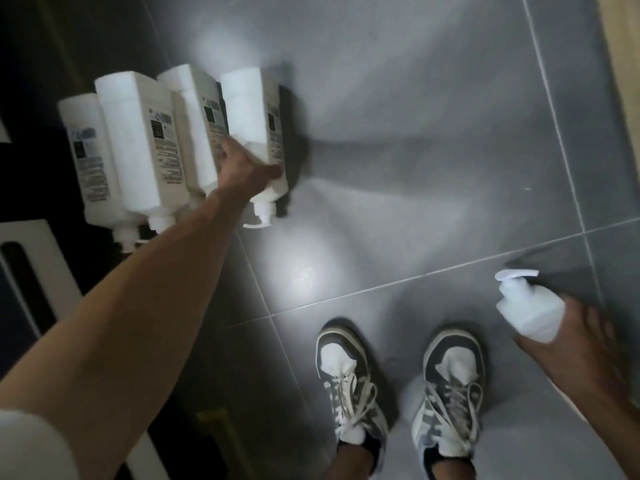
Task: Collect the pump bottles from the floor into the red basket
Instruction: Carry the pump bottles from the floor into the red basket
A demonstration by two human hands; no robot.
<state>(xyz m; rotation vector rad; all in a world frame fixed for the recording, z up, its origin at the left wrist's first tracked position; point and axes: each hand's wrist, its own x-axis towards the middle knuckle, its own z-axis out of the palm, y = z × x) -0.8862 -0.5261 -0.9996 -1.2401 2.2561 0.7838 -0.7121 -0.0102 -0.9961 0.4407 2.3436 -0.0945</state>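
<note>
Left hand [242, 164]: fingers and thumb curled round end bottle [254, 109], near its pump. Bottle seems to stand on floor [415, 168], not yet lifted.
Right hand [585, 341]: grips second bottle [530, 315], off floor, pump up.
Three more bottles [138, 140] stand just beside end bottle, untouched.
Basket out of view.
Judgement: task partway. One bottle in hand, four left on floor, none seen in basket.

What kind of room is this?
Probably a bathroom or washroom, though that's a guess: grey floor tiles with grout lines, and a cluster of white pump bottles, the soap or lotion kind.
</note>
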